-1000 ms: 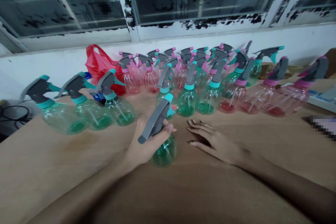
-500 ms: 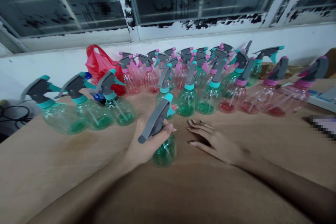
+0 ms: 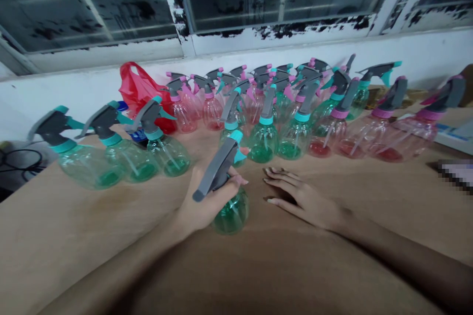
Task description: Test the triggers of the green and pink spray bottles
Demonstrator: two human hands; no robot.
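My left hand is wrapped round the neck of a green spray bottle with a grey trigger head, which stands upright on the brown table. Just to the right of that bottle, my right hand lies flat on the table, fingers stretched out and holding nothing. Behind both hands stand several more green and pink spray bottles in rows.
Three green spray bottles stand at the left. A red plastic bag lies against the white wall under the windows. Black cables hang at the far left edge. Papers lie at the right.
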